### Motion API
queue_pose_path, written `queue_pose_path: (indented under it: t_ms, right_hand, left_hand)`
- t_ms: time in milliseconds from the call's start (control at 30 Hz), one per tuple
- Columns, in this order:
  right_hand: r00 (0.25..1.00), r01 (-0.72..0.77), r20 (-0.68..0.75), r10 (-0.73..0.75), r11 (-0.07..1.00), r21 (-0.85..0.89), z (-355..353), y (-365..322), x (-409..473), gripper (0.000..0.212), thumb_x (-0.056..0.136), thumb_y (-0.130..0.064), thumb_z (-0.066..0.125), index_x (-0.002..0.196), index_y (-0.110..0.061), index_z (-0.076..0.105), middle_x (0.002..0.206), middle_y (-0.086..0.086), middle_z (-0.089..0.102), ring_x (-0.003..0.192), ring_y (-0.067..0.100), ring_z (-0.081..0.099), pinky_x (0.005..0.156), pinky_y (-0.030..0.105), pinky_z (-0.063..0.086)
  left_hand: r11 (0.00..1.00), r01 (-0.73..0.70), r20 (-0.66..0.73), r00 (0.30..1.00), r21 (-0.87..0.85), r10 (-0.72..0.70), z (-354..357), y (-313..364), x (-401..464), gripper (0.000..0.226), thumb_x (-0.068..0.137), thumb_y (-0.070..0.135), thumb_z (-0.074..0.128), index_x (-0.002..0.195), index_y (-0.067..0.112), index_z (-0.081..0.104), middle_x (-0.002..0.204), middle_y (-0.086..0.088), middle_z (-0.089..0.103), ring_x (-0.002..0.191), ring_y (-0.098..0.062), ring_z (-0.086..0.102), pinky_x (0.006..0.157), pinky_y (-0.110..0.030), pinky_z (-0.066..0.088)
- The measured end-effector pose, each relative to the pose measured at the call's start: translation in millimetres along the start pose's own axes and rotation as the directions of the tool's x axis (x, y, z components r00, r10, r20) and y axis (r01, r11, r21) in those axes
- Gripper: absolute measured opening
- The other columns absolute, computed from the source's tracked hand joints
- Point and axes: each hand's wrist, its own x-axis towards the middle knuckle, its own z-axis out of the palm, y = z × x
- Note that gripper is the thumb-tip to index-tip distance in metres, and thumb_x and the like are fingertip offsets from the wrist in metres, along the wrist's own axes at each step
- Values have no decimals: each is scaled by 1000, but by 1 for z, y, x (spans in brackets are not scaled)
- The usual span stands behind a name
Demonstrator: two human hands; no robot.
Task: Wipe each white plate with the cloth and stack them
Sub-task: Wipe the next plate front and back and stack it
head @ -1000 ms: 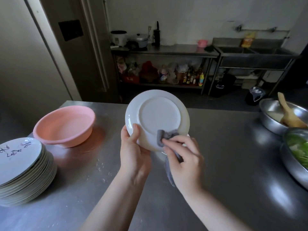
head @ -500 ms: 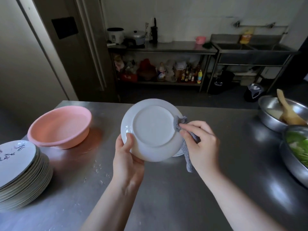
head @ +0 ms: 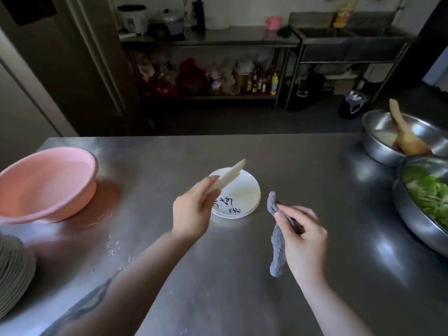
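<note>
My left hand [head: 192, 212] grips a white plate [head: 230, 175] by its near rim; the plate is seen almost edge-on, tilted over a small stack of white plates [head: 242, 195] with dark lettering that lies on the steel table. My right hand [head: 303, 236] is to the right of that stack, off the plate, closed on a grey cloth [head: 277, 243] that hangs down from my fingers. A taller pile of plates [head: 13, 270] stands at the table's left edge, partly cut off by the frame.
A pink basin [head: 46, 180] sits at the left of the steel table [head: 242, 275]. At the right stand a metal bowl with a wooden spoon [head: 402, 137] and a metal bowl of greens [head: 424, 204]. Shelves and a sink line the far wall.
The cloth came off the plate's underside and my right hand dropped to the right. My left hand turned the plate edge-on and lowered it over the small stack. The camera tilted down.
</note>
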Motion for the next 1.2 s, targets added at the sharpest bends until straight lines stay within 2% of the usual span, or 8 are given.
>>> queue_pose_path:
  t_ms: [100, 200, 300, 400, 533, 667, 833, 1200]
  right_hand:
    - [1000, 1, -17, -1, 1000, -10, 0, 9, 7, 25, 81, 5, 70, 90, -17, 73, 91, 4, 65, 80, 4, 64, 74, 10, 46]
    - [999, -32, -13, 32, 999, -28, -1, 22, 11, 26, 81, 6, 69, 90, -19, 73, 91, 3, 65, 80, 3, 63, 74, 8, 44]
    - [997, -71, -2, 71, 997, -33, 0, 32, 13, 27, 81, 6, 69, 89, -20, 73, 91, 1, 65, 79, 3, 62, 73, 8, 44]
    - [997, -77, -1, 77, 996, -42, 3, 39, 16, 27, 81, 5, 69, 89, -21, 72, 90, -1, 64, 77, 2, 62, 72, 7, 43]
    - [997, -75, 12, 76, 995, -68, 7, 46, 16, 27, 81, 3, 70, 91, -22, 72, 90, -4, 64, 76, 3, 61, 72, 9, 44]
    - [996, -86, 21, 88, 994, -70, 9, 52, 11, 26, 81, 5, 70, 91, -19, 73, 90, -1, 65, 79, 5, 62, 74, 10, 44]
    - [990, -132, 49, 135, 990, -56, 11, 57, 4, 26, 82, 6, 68, 90, -18, 73, 90, 1, 65, 77, 4, 62, 73, 9, 44]
    - [988, -136, 59, 141, 987, -83, 17, 61, 1, 25, 82, 4, 70, 92, -18, 73, 90, -3, 64, 76, 6, 62, 73, 10, 44]
  left_hand:
    - [890, -329, 154, 943, 315, 294, 25, -16, 10, 29, 75, 9, 78, 102, 18, 74, 89, 8, 75, 69, -19, 70, 50, -22, 44]
    - [784, -469, 295, 880, 406, 373, 43, -33, 16, 53, 52, -3, 87, 97, 21, 75, 83, 12, 74, 60, -14, 68, 43, -14, 36]
    - [750, -530, 335, 844, 396, 419, 58, -52, 16, 46, 62, -4, 61, 98, 22, 76, 91, 10, 75, 68, -14, 71, 47, -13, 38]
    - [747, -562, 348, 821, 356, 452, 72, -65, 17, 45, 74, -2, 45, 100, 19, 76, 101, 6, 75, 89, -17, 74, 65, -26, 56]
    - [823, -519, 419, 816, 229, 398, 89, -75, 14, 38, 70, -2, 82, 103, 15, 77, 110, 1, 74, 101, -22, 71, 81, -39, 59]
    - [891, -441, 497, 799, 104, 338, 93, -83, 16, 32, 81, 21, 77, 112, 14, 75, 118, -1, 71, 112, -25, 67, 91, -42, 56]
    - [875, -473, 591, 737, 105, 328, 97, -96, 16, 40, 80, 24, 79, 117, 12, 73, 126, -3, 66, 121, -30, 60, 99, -49, 50]
    - [963, -266, 617, 766, 47, 182, 100, -106, 18, 33, 92, 35, 66, 123, 25, 69, 138, 14, 57, 138, -6, 41, 114, -33, 34]
